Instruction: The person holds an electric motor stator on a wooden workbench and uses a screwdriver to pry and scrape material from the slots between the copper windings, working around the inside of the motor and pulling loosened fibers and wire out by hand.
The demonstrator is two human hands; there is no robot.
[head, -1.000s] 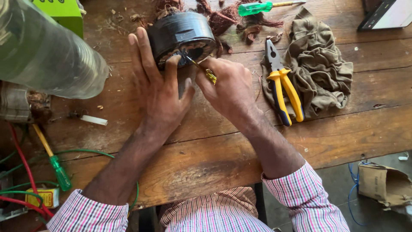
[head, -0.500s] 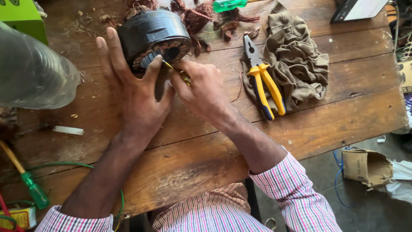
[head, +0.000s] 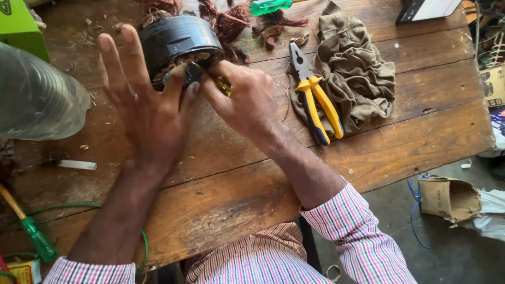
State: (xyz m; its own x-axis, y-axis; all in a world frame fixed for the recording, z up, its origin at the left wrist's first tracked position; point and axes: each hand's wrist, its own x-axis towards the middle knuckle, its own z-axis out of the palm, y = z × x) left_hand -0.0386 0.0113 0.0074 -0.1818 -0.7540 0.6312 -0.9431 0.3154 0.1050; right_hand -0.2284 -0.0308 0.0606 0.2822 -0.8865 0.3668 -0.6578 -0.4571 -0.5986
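Head view looks down on a worn wooden desk (head: 226, 173). Near the far edge, left of centre, sits a round dark stator (head: 176, 39) with reddish-brown wire showing at its lower rim. The left hand (head: 144, 113) lies flat against the stator's near side, its fingers spread and stretched out, the thumb pressing toward the rim; it grips nothing. The right hand (head: 244, 100) is closed around a small tool with a yellowish handle (head: 223, 85), the tip set against the stator's lower rim just beside the left thumb.

Scraps of reddish wire (head: 236, 18) lie along the far edge, touching a green screwdriver handle (head: 268, 6). Right of the hands, yellow pliers (head: 315, 100) rest partly on a crumpled olive rag (head: 357, 73). At the left edge stands a clear plastic bottle (head: 37, 100) on its side, with a green box (head: 18, 23) behind it. Another green-handled screwdriver (head: 34, 236) lies at the near left corner. On the floor to the right sits a torn carton (head: 447, 197).
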